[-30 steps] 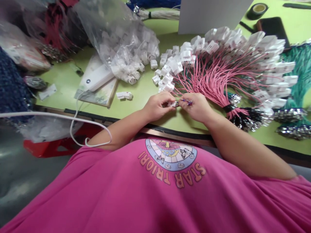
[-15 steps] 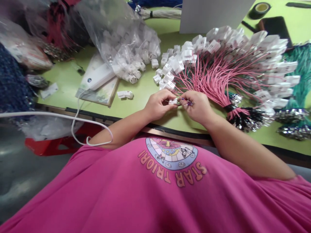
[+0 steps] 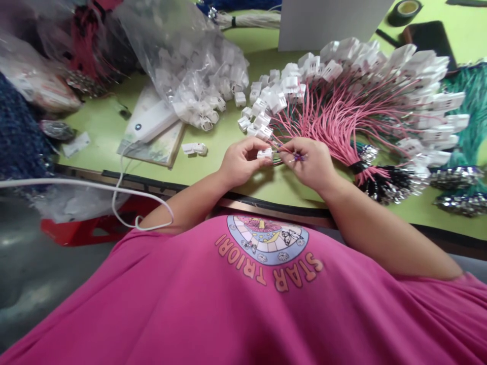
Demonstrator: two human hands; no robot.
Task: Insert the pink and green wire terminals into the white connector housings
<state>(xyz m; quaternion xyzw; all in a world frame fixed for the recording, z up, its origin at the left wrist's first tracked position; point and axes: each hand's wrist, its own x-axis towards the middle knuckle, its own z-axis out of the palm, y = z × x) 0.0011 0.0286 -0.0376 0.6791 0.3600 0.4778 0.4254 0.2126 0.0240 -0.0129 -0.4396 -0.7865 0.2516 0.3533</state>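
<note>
My left hand point(image 3: 242, 161) pinches a small white plastic connector housing point(image 3: 265, 153) between thumb and fingers. Close beside it on the right, my right hand point(image 3: 310, 161) is closed on thin wires point(image 3: 299, 157) with purplish, metal-tipped ends showing at the fingers. A thin wire spans the small gap between the hands; whether it sits inside the housing I cannot tell. Just beyond both hands lies a large fan of pink wires point(image 3: 323, 121), many ending in white connector housings point(image 3: 291, 83). A black band gathers the pink bundle at its near right end.
A clear bag of white housings point(image 3: 205, 76) lies at the back left, near a white device point(image 3: 154, 121) on a flat box. Its white cable point(image 3: 125, 188) loops over my left forearm. Loose white housings point(image 3: 195, 148) rest left of my hands. Green wires point(image 3: 472, 116) lie far right.
My left hand has shifted slightly left with the housing, which now shows more fully. The gap to my right hand is a little wider. My right hand keeps hold of the wires.
</note>
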